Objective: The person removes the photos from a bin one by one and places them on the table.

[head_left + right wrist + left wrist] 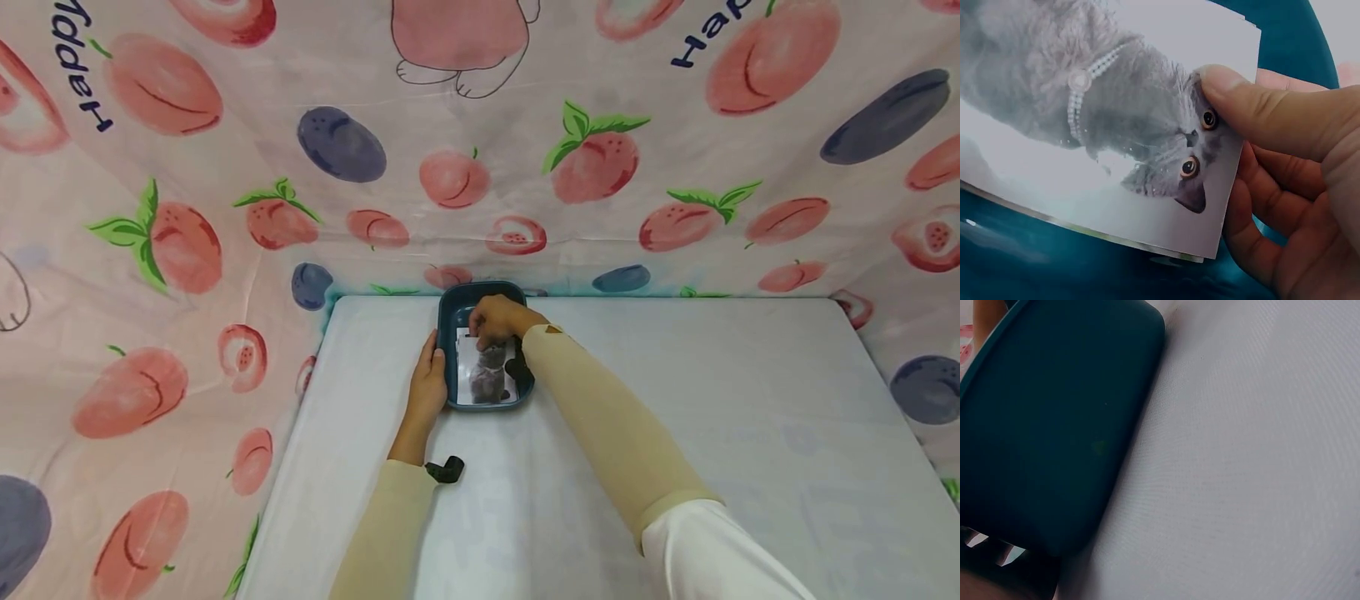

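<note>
A dark teal plastic tray [488,407] with rounded corners and raised walls sits at the far edge of the table. Inside lies a stack of photo cards [468,375]; the top photo [1160,125] shows a grey cat with a beaded collar. My right hand [498,321] reaches into the tray and pinches the cards at one end. In the right wrist view its thumb [1260,112] presses on the top photo, and the other fingers curl by the end edge. My left hand [428,379] rests along the tray's left outer wall [1060,425], its visible fingers fairly straight.
A white cloth covers the table [712,417]. Fruit-printed fabric [465,125] hangs behind it and on both sides. Black wrist-worn pieces show at the left wrist [446,469] and beside the right wrist [517,371], the latter over the tray's right side.
</note>
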A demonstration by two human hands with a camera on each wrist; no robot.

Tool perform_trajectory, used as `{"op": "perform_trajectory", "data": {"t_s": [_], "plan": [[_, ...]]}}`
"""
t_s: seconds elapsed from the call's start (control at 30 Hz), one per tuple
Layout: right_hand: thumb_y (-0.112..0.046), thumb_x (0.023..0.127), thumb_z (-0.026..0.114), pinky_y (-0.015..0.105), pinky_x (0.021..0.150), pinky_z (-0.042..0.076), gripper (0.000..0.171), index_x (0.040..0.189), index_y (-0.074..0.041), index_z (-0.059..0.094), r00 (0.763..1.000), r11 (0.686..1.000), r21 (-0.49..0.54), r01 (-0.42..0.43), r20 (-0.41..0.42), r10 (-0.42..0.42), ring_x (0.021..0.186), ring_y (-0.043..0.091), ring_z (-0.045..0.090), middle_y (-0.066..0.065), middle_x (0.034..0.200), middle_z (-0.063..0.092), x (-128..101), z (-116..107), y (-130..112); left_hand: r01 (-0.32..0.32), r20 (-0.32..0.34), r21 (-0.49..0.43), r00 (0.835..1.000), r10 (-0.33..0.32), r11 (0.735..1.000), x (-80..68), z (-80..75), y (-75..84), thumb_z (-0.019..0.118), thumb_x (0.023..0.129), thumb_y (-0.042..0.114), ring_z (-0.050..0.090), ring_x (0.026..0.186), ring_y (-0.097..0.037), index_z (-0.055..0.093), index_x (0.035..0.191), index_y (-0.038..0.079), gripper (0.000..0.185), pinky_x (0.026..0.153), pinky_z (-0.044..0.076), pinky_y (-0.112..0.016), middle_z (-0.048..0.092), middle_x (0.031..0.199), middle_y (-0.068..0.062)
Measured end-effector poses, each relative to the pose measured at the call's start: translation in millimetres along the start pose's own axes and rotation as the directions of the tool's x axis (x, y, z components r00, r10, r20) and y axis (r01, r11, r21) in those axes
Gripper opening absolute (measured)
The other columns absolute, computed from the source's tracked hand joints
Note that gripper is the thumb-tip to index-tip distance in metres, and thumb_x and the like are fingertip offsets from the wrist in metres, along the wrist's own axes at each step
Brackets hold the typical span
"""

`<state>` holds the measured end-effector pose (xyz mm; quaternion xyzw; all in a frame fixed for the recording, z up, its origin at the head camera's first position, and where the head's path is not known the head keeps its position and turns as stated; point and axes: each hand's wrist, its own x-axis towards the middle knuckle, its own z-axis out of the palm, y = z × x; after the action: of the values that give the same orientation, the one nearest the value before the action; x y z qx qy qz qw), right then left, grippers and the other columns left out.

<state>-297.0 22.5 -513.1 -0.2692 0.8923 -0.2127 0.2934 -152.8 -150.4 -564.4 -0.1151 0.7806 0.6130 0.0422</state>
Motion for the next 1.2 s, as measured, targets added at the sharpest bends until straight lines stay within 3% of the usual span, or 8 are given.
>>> {"op": "perform_trajectory", "data": {"t_s": [0.3,0.57,0.8,1.2], "plan": [[-0.016,0.086,0.083,0.026,0.065,0.052,0.009,0.087,-0.015,0.074,0.997,0.998,0.056,0.039,-0.065,-0.036,0.072,0.013,0.064,-0.001,0.083,0.073,-4.1,-5.3,-4.5,-0.010,0.000,0.008,1.000,0.010,1.000,1.0,-1.9,-0.7,0.034,0.112,0.039,0.024,0.156,-0.030,0.026,0.162,0.034,0.051,0.127,0.020,-0.054,0.027,0.169,-0.004],[-0.019,0.087,0.082,0.027,0.067,0.052,0.015,0.099,-0.011,0.077,0.986,0.994,0.035,0.107,-0.129,-0.102,0.072,0.013,0.065,0.000,0.084,0.076,-8.7,-13.8,-4.9,-0.011,0.005,-0.007,1.000,0.011,1.000,1.5,-2.5,-1.7,0.034,0.112,0.039,0.022,0.157,-0.031,0.025,0.163,0.031,0.052,0.127,0.019,-0.054,0.025,0.170,-0.004],[-0.020,0.091,0.079,0.029,0.071,0.051,0.023,0.110,-0.008,0.077,0.978,0.979,0.127,0.158,-0.159,-0.138,0.078,0.016,0.065,0.004,0.090,0.077,-18.5,-19.9,0.3,0.004,0.004,0.005,1.000,-0.004,1.000,2.7,-1.7,-0.9,0.034,0.112,0.040,0.022,0.157,-0.030,0.026,0.163,0.032,0.052,0.127,0.019,-0.054,0.025,0.170,-0.004],[-0.026,0.093,0.077,0.029,0.070,0.052,0.023,0.112,-0.012,0.077,0.950,0.939,0.243,0.243,-0.255,-0.180,0.078,0.017,0.062,0.003,0.087,0.073,-42.8,-41.1,10.3,0.003,-0.001,0.006,1.000,-0.003,1.000,1.3,0.6,0.1,0.034,0.112,0.038,0.021,0.157,-0.030,0.026,0.163,0.033,0.051,0.127,0.019,-0.055,0.026,0.169,-0.005]]}}
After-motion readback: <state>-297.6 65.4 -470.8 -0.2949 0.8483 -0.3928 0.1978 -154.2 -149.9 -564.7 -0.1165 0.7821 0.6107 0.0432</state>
